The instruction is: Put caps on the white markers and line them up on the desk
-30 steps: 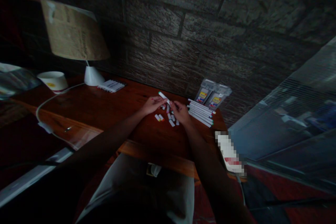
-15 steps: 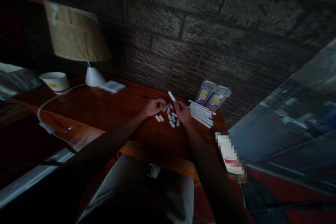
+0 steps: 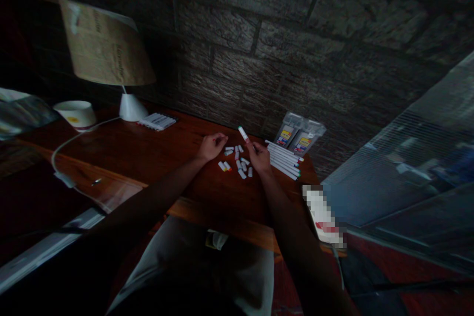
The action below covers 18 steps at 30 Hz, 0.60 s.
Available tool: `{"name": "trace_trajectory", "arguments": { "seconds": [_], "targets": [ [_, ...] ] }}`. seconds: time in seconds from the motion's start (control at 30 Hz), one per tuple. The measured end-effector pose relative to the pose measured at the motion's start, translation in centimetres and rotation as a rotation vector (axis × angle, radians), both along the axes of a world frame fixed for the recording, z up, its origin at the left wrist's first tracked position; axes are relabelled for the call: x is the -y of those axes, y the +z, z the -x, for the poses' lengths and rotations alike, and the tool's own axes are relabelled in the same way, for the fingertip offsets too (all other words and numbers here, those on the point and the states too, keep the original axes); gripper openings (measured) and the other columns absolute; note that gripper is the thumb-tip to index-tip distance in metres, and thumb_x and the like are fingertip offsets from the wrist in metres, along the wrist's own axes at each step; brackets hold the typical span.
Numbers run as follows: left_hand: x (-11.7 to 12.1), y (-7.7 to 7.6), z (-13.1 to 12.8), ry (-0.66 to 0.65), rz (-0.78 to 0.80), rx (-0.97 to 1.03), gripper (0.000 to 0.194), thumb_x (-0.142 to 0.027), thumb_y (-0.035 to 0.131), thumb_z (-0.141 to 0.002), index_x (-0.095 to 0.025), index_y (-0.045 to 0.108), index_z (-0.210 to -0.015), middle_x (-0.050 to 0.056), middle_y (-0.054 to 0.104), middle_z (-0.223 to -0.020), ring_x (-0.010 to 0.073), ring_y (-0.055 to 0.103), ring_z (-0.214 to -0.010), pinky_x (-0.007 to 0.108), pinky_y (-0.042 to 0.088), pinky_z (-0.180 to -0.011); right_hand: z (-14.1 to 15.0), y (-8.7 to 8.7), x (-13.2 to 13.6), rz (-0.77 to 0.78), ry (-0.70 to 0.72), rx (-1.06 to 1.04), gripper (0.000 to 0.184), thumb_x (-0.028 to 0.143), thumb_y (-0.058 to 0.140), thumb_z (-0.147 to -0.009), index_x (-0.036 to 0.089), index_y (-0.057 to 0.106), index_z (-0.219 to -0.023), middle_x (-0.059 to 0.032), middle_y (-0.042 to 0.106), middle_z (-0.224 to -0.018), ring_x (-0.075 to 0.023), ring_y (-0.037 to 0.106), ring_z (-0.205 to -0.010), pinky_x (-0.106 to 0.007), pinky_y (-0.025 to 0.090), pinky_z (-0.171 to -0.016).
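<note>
My right hand is closed round a white marker whose end points up and away from me. My left hand rests on the wooden table with its fingers curled in; what they hold, if anything, is hidden. Between and just below the hands lie several loose marker caps. A row of white markers lies side by side to the right of my right hand.
Two clear marker packs lean on the brick wall behind the row. At the back left stand a lamp, a white cup and another set of markers. A cable crosses the table's left part.
My left hand has let go of the marker and drawn back to the left. The right hand has swung the marker upright and to the right.
</note>
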<state>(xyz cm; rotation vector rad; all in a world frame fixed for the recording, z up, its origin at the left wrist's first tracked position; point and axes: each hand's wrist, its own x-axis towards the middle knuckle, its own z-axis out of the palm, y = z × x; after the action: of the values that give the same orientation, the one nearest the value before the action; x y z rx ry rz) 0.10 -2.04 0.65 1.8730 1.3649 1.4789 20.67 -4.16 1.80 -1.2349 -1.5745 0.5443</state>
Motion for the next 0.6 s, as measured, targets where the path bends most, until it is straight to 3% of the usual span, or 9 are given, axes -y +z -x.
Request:
{"name": "trace_trajectory", "arguments": {
  "seconds": [0.17, 0.33, 0.53, 0.6],
  "targets": [
    [0.0, -0.2, 0.0, -0.012, -0.01, -0.019, 0.026, -0.041, 0.056, -0.091, -0.02, 0.07, -0.089, 0.004, 0.072, -0.078, 0.017, 0.063, -0.071, 0.025, 0.045, -0.071, -0.2, -0.1, 0.1, 0.096, 0.002, 0.022, 0.052, 0.069, 0.054, -0.084, 0.022, 0.074, -0.077, 0.0012, 0.065, -0.061, -0.0149, 0.059, -0.059, -0.025, 0.042, -0.057],
    [0.4, 0.4, -0.3, -0.045, -0.01, 0.02, 0.03, -0.044, 0.05, -0.095, -0.019, 0.067, -0.095, 0.003, 0.07, -0.076, 0.0175, 0.064, -0.074, 0.025, 0.046, -0.076, 0.0, 0.0, 0.3, 0.043, 0.018, 0.057, 0.052, 0.068, 0.055, -0.084, 0.022, 0.077, -0.076, 0.0012, 0.069, -0.066, -0.0159, 0.062, -0.066, -0.025, 0.043, -0.061],
    [0.9, 0.9, -0.3, -0.068, -0.017, 0.03, 0.042, -0.045, 0.045, -0.098, -0.019, 0.058, -0.127, 0.001, 0.069, -0.078, 0.0182, 0.065, -0.081, 0.027, 0.046, -0.082, 0.0, 0.4, 0.5, 0.073, -0.02, 0.126, 0.051, 0.068, 0.057, -0.084, 0.024, 0.076, -0.068, -0.0006, 0.07, -0.064, -0.017, 0.064, -0.065, -0.028, 0.044, -0.062],
    [0.8, 0.8, -0.3, -0.083, -0.046, 0.007, 0.04, -0.046, 0.041, -0.099, -0.019, 0.063, -0.12, 0.002, 0.069, -0.078, 0.018, 0.064, -0.081, 0.027, 0.045, -0.082, 0.0, 0.4, 0.6, 0.085, -0.02, 0.177, 0.052, 0.068, 0.057, -0.084, 0.023, 0.074, -0.063, -0.0008, 0.067, -0.059, -0.0162, 0.063, -0.061, -0.027, 0.043, -0.06]
  ]
}}
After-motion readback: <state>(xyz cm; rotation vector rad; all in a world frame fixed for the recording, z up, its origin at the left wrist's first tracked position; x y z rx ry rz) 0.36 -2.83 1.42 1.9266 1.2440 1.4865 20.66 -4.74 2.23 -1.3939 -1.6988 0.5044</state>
